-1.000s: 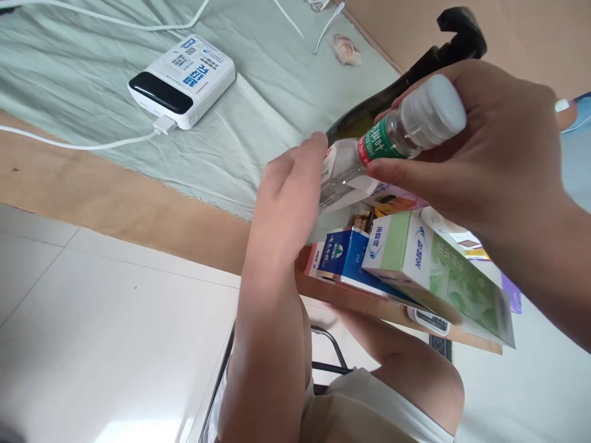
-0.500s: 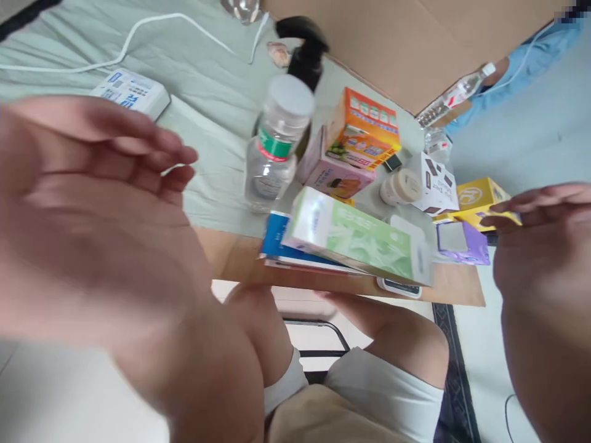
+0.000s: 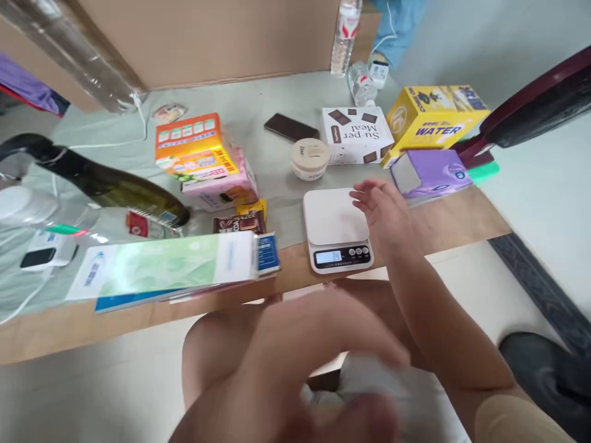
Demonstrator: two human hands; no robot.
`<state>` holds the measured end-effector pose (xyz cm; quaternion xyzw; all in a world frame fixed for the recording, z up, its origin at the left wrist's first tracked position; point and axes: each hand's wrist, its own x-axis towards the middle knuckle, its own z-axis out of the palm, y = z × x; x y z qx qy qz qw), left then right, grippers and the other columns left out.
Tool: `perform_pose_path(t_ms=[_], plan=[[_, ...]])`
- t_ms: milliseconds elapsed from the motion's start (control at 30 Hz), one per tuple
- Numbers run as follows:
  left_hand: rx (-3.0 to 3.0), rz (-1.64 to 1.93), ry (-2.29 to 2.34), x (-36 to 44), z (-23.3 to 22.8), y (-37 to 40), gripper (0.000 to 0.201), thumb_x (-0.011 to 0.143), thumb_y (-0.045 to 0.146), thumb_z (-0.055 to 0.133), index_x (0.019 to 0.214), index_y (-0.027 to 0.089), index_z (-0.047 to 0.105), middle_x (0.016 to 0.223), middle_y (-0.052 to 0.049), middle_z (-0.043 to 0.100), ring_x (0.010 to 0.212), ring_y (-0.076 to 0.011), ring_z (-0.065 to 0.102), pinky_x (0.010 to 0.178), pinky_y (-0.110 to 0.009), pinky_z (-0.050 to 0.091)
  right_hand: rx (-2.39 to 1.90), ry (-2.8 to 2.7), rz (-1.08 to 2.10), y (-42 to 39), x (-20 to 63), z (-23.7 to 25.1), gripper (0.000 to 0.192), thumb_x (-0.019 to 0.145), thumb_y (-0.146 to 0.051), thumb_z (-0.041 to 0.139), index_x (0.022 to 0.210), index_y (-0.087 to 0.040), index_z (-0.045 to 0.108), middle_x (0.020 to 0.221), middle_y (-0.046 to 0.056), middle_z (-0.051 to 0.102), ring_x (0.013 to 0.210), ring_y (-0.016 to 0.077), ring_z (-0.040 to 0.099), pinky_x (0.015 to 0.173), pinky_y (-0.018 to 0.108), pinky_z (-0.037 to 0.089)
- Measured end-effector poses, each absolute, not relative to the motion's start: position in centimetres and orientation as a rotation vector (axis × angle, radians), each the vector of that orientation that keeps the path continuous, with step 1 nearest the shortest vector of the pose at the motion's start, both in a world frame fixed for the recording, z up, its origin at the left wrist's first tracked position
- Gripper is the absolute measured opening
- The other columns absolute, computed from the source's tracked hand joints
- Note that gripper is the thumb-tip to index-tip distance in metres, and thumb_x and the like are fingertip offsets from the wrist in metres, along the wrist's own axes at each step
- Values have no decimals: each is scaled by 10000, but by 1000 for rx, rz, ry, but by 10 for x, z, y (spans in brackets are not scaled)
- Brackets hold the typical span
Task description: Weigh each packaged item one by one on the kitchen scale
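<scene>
My right hand [image 3: 388, 212] is at the right edge of a white digital kitchen scale [image 3: 336, 215]. Its fingers are stretched out over the side of the weighing plate, and I cannot tell how firmly they touch. The lit display shows a number that looks like 34. My left hand [image 3: 318, 338], blurred and close to the camera, hovers above my lap. Its fingers curve away from the thumb, with a gap and nothing visible between them. Left of the scale, a light green and white box [image 3: 170, 264] lies on a blue booklet [image 3: 268, 252].
Behind the scale are a cream jar [image 3: 310, 159], a white box [image 3: 357, 135] and a phone [image 3: 292, 127]. To the right sit a purple tissue pack [image 3: 436, 172] and a yellow box [image 3: 436, 120]. An orange box [image 3: 191, 141] and a dark green bottle [image 3: 120, 184] stand left.
The view has swung to the right, bringing the whole scale into sight. My right hand has come to the scale's edge. My left hand has moved from the left side to above my lap.
</scene>
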<state>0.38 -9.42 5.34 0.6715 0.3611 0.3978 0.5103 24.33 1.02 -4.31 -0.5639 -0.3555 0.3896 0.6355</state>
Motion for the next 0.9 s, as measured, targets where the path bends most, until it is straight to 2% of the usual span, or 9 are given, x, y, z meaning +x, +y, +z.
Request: perform_pose_path(t_ms=[100, 200, 300, 433, 500, 567, 633, 733, 900], plan=[[1527, 947, 954, 88, 29, -58, 136, 870, 222, 630, 926, 303, 724, 934, -11, 801, 880, -208, 771, 781, -357, 655, -1272, -846, 969, 32, 255, -44, 297, 884, -532, 583, 975, -252, 619, 1090, 20, 739, 1045, 178, 714, 988, 388, 562], [1524, 1134, 1211, 131, -3, -15, 149, 891, 269, 623, 1032, 241, 662, 1104, -60, 760, 1101, -218, 722, 1043, -393, 580, -1350, -961, 906, 44, 270, -43, 278, 941, -507, 548, 926, -252, 657, 1061, 14, 742, 1056, 183, 685, 1035, 404, 532], [1552, 1225, 1599, 149, -18, 34, 317, 852, 248, 701, 1147, 228, 585, 1270, -97, 668, 1310, -251, 616, 1193, -428, 473, -1382, -1053, 879, 48, 284, -49, 311, 965, -536, 549, 940, -255, 680, 1061, 7, 737, 1051, 187, 665, 1086, 423, 502], [1471, 1005, 1929, 166, -19, 93, 687, 751, 223, 835, 1342, 251, 487, 1564, -164, 466, 1572, -342, 356, 1318, -510, 312, -1384, -1060, 1004, 44, 296, -69, 354, 963, -569, 544, 990, -249, 693, 1102, 12, 739, 1114, 216, 662, 1123, 465, 482], [1452, 888, 2006, 170, -21, 112, 886, 722, 267, 882, 1467, 230, 404, 1679, -203, 312, 1635, -377, 225, 1348, -545, 237, -1401, -1044, 1032, 41, 297, -77, 379, 970, -580, 514, 978, -245, 691, 1083, 19, 737, 1115, 222, 654, 1104, 456, 490], [1437, 829, 2029, 170, -25, 124, 1002, 706, 303, 912, 1525, 220, 341, 1716, -219, 235, 1650, -390, 180, 1353, -556, 219, -1430, -1037, 1032, 38, 297, -81, 366, 974, -569, 503, 980, -251, 684, 1038, 18, 729, 1067, 217, 644, 1063, 435, 499], [1425, 837, 2008, 168, -29, 129, 996, 710, 288, 919, 1516, 224, 336, 1681, -220, 284, 1612, -387, 277, 1333, -549, 267, -1444, -1056, 1021, 36, 295, -80, 323, 974, -537, 519, 1002, -260, 681, 1015, 12, 721, 1017, 206, 631, 1025, 413, 501], [1421, 909, 1991, 163, -34, 132, 922, 743, 255, 908, 1463, 230, 333, 1572, -173, 388, 1541, -324, 383, 1301, -514, 335, -1437, -1063, 1017, 33, 293, -76, 297, 988, -513, 519, 1005, -259, 672, 996, 8, 713, 983, 194, 623, 1007, 393, 505], [1368, 928, 2034, 158, -40, 139, 780, 655, 251, 970, 1226, 205, 440, 1433, -156, 476, 1465, -322, 470, 1231, -474, 414, -1420, -1010, 1030, 27, 295, -78, 320, 984, -541, 520, 1007, -254, 661, 1008, 10, 719, 1066, 207, 637, 1068, 412, 495]])
